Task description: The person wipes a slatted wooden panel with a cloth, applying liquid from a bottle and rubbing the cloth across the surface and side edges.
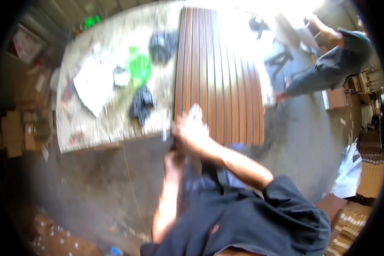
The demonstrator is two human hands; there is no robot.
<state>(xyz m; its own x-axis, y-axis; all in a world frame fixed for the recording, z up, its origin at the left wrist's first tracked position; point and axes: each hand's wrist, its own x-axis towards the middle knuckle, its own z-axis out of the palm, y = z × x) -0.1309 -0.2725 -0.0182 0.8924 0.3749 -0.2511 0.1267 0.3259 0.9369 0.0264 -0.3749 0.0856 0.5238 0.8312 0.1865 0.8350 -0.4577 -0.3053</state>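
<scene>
A brown wood-grain panel with long dark grooves (228,102) lies on the worn whitish table, its near end by my hands. My right hand (191,133) is closed over the panel's near left corner, blurred by motion. A pale crumpled thing (195,113) shows at its fingers; its kind cannot be made out. Just below, close against the right hand, my left hand (174,161) appears closed too. Whatever it grips is hidden between the two hands.
On the table (111,128) lie a white sheet (94,85), a green wrapper (139,66) and dark crumpled cloths (142,103). Another person (337,64) stands beyond the panel at right. A white plastic bag (349,170) and stacked boards (371,179) are at far right, cardboard (15,134) at far left.
</scene>
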